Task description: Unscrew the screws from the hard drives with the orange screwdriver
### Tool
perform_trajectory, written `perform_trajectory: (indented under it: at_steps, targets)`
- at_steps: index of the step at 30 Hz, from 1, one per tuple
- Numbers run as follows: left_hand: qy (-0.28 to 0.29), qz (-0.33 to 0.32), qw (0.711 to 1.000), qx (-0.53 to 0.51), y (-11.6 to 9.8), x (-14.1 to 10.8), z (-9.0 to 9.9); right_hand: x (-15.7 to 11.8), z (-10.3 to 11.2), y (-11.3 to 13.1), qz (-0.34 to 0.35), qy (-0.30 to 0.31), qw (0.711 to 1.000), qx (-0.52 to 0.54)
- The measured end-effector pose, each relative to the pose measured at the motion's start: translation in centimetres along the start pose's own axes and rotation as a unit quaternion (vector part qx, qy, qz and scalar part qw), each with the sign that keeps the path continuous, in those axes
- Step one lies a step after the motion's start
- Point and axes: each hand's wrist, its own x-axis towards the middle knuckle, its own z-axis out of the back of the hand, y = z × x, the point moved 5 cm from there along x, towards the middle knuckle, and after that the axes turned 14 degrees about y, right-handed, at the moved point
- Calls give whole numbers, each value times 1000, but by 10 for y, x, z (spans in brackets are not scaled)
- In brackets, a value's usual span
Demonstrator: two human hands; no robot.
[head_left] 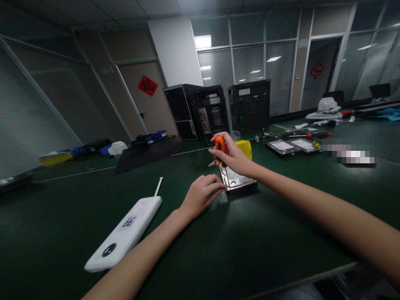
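My right hand (229, 155) is closed around the orange and black handle of a screwdriver (220, 145), held upright over a silver hard drive (239, 179). The screwdriver's thin shaft runs down to the drive's near left corner. At that same corner, my left hand (204, 191) grips the drive's edge with fingers pressed together. The drive lies flat on the green table, its far part hidden behind my right hand. Just behind it stands a yellow case (244, 148), partly covered by my right hand.
A white power bank (125, 235) lies at the left near my forearm. Computer cases (250, 106) stand at the back. More hard drives (283, 146) and a red and black screwdriver (320, 134) lie to the right. A black panel (146, 153) is at back left.
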Motion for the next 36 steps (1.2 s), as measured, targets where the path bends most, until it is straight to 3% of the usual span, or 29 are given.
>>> perform_trajectory:
  at_steps: [9,15,23,36]
  targets:
    - [-17,-2,995,-99,3,-1,1,0,-2,0,10,8,1000,-6]
    - [-33,55,983,-175,9,1,-2,0,-1,6,29,1,1000,13]
    - [-14,131,946,-296,20,9,-26,0,-4,8,48,2,998,45]
    - [-14,134,926,-354,20,13,-31,0,-2,7,50,-8,998,41]
